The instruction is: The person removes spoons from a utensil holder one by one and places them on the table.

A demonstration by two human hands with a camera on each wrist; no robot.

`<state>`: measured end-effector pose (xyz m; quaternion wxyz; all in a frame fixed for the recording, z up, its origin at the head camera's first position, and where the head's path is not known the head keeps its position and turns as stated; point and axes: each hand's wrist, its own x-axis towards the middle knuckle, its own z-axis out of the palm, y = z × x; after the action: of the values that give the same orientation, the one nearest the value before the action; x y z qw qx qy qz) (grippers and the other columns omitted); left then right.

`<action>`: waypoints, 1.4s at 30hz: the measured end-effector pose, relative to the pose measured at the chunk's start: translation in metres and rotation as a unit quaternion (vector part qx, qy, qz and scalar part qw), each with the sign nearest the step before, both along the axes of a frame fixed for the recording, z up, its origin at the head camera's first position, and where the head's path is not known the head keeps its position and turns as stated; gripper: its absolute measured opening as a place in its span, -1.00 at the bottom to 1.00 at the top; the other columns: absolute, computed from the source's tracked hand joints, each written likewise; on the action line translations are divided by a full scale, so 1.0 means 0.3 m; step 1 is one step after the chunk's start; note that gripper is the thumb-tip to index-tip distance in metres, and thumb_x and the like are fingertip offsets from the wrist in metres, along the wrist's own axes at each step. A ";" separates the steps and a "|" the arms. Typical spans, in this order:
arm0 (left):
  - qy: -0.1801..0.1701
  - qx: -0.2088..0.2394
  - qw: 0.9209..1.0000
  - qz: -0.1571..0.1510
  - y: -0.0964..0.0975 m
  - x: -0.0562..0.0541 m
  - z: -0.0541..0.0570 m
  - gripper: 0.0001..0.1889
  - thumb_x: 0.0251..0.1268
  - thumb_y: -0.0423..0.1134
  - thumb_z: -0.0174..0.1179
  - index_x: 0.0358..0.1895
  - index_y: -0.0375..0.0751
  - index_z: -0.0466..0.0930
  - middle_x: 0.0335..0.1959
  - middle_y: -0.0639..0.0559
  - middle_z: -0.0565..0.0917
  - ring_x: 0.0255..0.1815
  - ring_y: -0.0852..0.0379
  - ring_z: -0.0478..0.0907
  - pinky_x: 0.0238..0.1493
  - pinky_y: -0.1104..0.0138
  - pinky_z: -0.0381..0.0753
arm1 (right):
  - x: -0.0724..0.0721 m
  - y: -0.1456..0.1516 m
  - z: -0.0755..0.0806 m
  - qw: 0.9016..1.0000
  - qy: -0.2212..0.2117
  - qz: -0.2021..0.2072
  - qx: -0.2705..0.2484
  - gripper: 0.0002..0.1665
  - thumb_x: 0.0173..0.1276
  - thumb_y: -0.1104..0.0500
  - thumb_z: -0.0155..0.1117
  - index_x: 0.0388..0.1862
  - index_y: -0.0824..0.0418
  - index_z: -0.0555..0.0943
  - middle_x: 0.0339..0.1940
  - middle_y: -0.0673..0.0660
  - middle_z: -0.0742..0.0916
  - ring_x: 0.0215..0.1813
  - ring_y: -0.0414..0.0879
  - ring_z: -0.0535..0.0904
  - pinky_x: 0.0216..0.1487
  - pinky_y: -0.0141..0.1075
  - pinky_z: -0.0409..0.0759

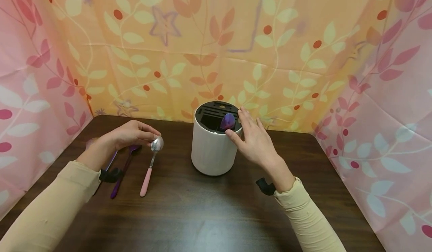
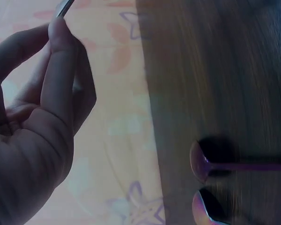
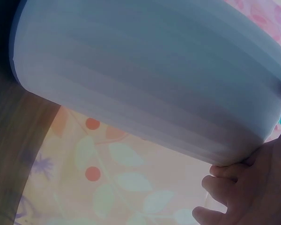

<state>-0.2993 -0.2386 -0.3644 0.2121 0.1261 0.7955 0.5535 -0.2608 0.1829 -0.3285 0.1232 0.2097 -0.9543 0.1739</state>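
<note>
My left hand (image 1: 131, 135) pinches the tip of a metal spoon's bowl between thumb and fingers. This spoon (image 1: 146, 180) has a silver bowl and a pink handle that hangs down toward me. In the left wrist view only a sliver of it (image 2: 64, 8) shows past the fingertips. A white round utensil holder (image 1: 213, 156) with a black slotted top stands mid-table. Out of its top sticks the purple bowl of a spoon (image 1: 228, 121). My right hand (image 1: 256, 143) rests against the holder's right rim, fingers extended toward the back and thumb near the front.
Left of the pink-handled spoon lies a purple spoon (image 1: 118, 184). Beside it is another shiny spoon (image 1: 110, 161), partly hidden by the left wrist. The dark wooden table (image 1: 209, 214) is enclosed by patterned cloth (image 1: 216, 68) at the back and sides.
</note>
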 end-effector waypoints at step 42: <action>0.021 -0.076 0.989 0.127 -0.053 -0.106 -0.213 -0.65 0.49 -0.42 0.26 0.15 -0.69 0.59 -0.20 -0.15 0.80 -0.38 0.24 0.71 -0.19 0.32 0.79 | -0.002 0.001 -0.007 1.000 0.005 0.002 -0.001 0.16 0.51 -0.58 -0.24 0.74 0.21 -0.01 0.75 0.10 0.07 0.73 0.03 -0.02 0.69 0.15 -0.17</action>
<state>-0.3312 -0.2545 -0.4282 0.1319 0.0188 0.8492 0.5110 -0.2614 0.1833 -0.3307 0.1280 0.2121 -0.9531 0.1741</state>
